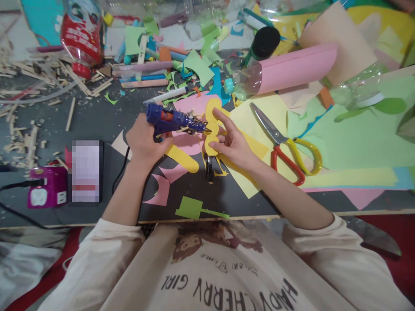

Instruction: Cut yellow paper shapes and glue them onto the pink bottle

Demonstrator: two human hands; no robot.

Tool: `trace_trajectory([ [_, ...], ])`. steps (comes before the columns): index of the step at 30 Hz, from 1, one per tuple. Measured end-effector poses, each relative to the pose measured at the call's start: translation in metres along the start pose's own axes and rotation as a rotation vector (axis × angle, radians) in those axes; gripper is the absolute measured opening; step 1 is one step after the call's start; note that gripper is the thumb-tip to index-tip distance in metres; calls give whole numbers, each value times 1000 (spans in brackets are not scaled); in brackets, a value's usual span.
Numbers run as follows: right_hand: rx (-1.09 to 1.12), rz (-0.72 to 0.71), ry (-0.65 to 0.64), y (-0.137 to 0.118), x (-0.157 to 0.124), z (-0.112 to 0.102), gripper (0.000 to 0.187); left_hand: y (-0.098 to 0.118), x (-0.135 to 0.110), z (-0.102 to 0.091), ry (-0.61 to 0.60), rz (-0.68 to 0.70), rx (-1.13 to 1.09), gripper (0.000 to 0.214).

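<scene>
My left hand (144,140) is closed around the handle of a blue hot glue gun (171,120), whose nozzle points right. The nozzle tip meets a yellow paper cutout (212,146) with rounded lobes; I cannot tell whether they touch. My right hand (234,142) pinches that cutout between thumb and fingers. Beneath the glue gun lie pink paper pieces (186,144) and a long yellow paper strip (182,158) with a rounded end. A black marker-like object (209,169) rests just below the cutout.
Scissors (288,151) with red and yellow handles lie right of my right hand. A pink-wrapped bottle (295,69) is behind them. At left are a phone (85,172), a purple power adapter (48,186), wood sticks (32,142) and a red-labelled bottle (81,36). Green paper (191,207) lies near the edge.
</scene>
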State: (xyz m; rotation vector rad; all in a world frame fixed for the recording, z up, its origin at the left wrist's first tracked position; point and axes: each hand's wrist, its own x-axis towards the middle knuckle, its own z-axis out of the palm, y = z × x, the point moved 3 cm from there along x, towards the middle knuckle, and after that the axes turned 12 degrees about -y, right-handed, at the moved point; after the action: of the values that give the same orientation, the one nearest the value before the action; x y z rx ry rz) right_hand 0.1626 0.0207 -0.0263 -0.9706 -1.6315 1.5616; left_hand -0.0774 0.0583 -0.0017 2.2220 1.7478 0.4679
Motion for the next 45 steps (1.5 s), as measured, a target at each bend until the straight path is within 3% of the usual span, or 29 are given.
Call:
trace_trajectory([
  [12, 3, 6, 3, 2, 1, 0, 80, 4, 1, -2, -39, 26, 2, 53],
  [16, 5, 2, -4, 1, 1, 0, 80, 0, 2, 0, -71, 23, -22, 60],
  [32, -29, 10, -49, -1, -1, 0, 77, -14, 0, 2, 153, 126, 38, 44],
  [45, -88, -8, -62, -12, 0, 7, 74, -9, 1, 3, 51, 158, -3, 57],
])
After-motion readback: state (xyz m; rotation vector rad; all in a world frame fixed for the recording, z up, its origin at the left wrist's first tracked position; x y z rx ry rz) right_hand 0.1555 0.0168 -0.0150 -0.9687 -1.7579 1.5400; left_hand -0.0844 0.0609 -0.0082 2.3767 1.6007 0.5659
